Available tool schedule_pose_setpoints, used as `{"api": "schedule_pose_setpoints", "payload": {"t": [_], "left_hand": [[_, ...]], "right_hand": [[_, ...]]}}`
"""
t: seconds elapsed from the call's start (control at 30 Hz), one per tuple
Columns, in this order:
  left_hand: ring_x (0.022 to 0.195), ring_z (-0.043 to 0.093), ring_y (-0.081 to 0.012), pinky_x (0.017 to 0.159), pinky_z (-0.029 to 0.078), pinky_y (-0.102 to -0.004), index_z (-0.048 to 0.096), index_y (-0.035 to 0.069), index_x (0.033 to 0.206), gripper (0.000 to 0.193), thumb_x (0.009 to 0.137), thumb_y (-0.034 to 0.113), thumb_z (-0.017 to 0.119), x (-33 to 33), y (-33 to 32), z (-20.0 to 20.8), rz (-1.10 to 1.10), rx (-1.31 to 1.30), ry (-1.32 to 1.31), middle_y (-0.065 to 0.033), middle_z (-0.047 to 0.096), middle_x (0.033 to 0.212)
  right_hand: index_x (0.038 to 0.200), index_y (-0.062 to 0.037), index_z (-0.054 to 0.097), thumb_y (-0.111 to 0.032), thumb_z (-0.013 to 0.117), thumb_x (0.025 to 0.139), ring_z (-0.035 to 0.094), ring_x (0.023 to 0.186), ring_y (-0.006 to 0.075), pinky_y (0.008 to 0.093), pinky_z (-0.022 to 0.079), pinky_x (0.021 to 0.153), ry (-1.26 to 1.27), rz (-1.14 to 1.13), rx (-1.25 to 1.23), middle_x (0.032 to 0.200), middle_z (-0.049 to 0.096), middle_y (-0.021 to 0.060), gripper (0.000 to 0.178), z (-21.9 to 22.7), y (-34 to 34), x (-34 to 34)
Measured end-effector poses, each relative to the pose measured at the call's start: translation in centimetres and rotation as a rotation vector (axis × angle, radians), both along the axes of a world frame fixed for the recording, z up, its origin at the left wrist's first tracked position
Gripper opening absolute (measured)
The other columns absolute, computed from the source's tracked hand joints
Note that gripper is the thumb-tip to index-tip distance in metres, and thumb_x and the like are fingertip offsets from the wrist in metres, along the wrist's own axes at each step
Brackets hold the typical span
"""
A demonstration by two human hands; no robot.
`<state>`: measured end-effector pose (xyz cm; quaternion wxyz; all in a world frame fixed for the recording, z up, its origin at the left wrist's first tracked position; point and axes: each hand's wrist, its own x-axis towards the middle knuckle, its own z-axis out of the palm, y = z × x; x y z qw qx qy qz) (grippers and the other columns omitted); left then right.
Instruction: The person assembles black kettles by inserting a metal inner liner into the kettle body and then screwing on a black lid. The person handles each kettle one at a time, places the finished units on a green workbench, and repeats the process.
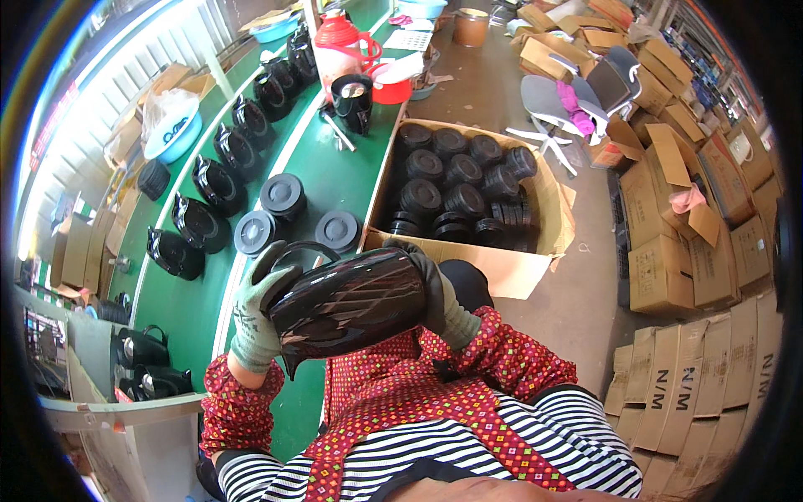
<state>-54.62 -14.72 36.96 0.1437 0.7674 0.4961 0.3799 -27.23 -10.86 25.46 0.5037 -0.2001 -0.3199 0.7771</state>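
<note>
A glossy black jug (pixel 355 297) with a handle and a pointed spout lies tilted on its side between my hands, in front of my chest. My left hand (pixel 258 314), in a pale green and dark knit glove, grips the spout end. At the other end, my right hand (pixel 439 297) wraps round the jug in a matching glove; some fingers are hidden behind it. Just beyond the jug, round black ridged discs sit on the green bench: a stack (pixel 283 196), a greyer disc (pixel 254 232) and one disc (pixel 338 230) nearer the carton.
A row of black jugs (pixel 219 186) stands along the green bench (pixel 335 180). An open carton (pixel 542 226) full of black discs is at the right. Behind stand a red thermos (pixel 341 38) and a grey chair (pixel 556 105). Stacked cartons (pixel 669 376) line the right side.
</note>
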Motion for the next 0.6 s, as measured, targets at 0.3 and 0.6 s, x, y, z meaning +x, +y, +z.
{"api": "schedule_pose_setpoints", "payload": {"t": [0.3, 0.6], "left_hand": [[0.123, 0.065, -0.0330, 0.105, 0.052, -0.0439, 0.063, -0.002, 0.128, 0.050, 0.088, 0.025, 0.078, -0.9, -1.8, -9.1, -0.049, -0.241, -0.516, -0.0226, 0.057, 0.146], [0.153, 0.036, -0.0291, 0.127, 0.030, -0.0451, 0.039, 0.014, 0.161, 0.066, 0.104, 0.040, 0.062, 6.7, -5.0, -9.5, -0.337, -0.783, -1.171, -0.0152, 0.034, 0.167]], "right_hand": [[0.155, 0.0000, 0.041, -0.030, 0.054, 0.109, 0.056, 0.135, 0.0249, 0.0391, 0.044, 0.116, -0.130, 0.060, 0.214, 0.151, 0.053, 0.0149, 0.057, 4.2, -0.5, 0.5], [0.157, -0.0185, 0.047, -0.067, 0.086, 0.059, 0.030, 0.146, 0.0567, 0.0682, 0.030, 0.115, -0.707, 0.134, 1.679, 0.163, 0.025, 0.0338, 0.116, 12.9, -0.9, 3.1]]}}
